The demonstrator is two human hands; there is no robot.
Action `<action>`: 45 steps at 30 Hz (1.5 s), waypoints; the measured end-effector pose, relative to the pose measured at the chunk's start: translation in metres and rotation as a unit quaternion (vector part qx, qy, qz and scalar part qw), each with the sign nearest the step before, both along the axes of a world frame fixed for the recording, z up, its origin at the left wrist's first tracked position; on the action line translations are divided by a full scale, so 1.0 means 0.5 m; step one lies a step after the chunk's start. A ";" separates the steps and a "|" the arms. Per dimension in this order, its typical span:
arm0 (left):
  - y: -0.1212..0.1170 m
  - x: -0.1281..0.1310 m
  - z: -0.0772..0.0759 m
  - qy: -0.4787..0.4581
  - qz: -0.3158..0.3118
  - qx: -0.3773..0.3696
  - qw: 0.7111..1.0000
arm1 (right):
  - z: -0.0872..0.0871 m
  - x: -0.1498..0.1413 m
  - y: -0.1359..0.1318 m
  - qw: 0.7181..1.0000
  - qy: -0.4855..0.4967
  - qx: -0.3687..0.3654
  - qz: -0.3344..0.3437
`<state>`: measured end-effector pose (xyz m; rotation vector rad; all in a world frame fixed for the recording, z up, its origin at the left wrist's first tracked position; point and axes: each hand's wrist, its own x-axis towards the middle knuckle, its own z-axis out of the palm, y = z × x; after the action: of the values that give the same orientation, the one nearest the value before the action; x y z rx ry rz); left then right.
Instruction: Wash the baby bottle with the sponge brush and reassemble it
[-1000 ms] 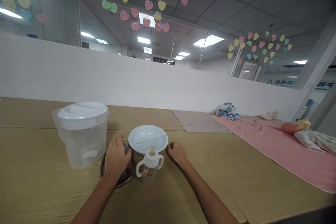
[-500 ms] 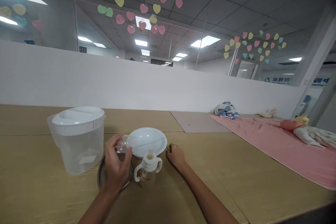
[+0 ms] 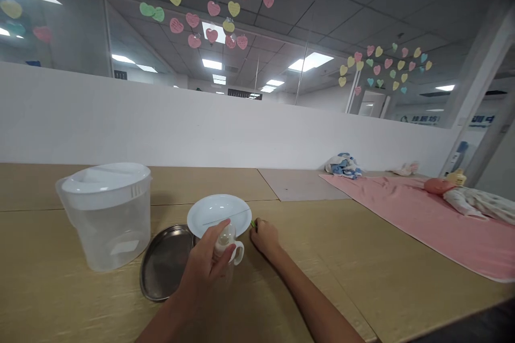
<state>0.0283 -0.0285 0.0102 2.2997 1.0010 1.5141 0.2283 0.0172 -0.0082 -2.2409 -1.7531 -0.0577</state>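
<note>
My left hand (image 3: 207,262) is closed round a clear dome cap and holds it over the top of the white baby bottle (image 3: 235,251), which stands upright on the wooden table (image 3: 362,257). The bottle's teat is hidden behind the cap and my fingers; one white handle shows on its right. My right hand (image 3: 263,236) rests curled on the table just right of the bottle, with a small green thing at its fingertips. A round white lid (image 3: 219,214) sits behind the bottle on a container I can barely see. A metal plate (image 3: 163,262) lies bare to the left.
A clear plastic jug (image 3: 105,214) with a white lid stands at the left. A pink cloth (image 3: 418,220) covers the table's right side, with a baby doll (image 3: 466,198) and a bundled blue-white cloth (image 3: 341,165) on it. A white partition (image 3: 201,128) runs behind.
My left hand lifted the clear cap off the metal plate and carried it right, onto the bottle's top. My right hand stayed by the bottle. The camera shifted a little to the right.
</note>
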 end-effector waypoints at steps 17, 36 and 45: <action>0.010 -0.005 0.003 0.033 0.020 -0.010 0.999 | 0.002 0.018 0.001 0.971 0.162 0.172 -0.038; 0.031 -0.011 -0.021 0.053 -0.001 -0.033 0.998 | -0.006 -0.114 -0.085 0.784 0.250 0.417 0.386; 0.020 -0.015 -0.017 0.083 0.006 0.011 0.996 | -0.023 -0.137 -0.089 0.774 0.348 0.405 0.339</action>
<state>0.0207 -0.0184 0.0016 2.4726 1.0453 1.3623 0.1596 -0.0272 -0.0198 -0.7800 -1.5374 0.1339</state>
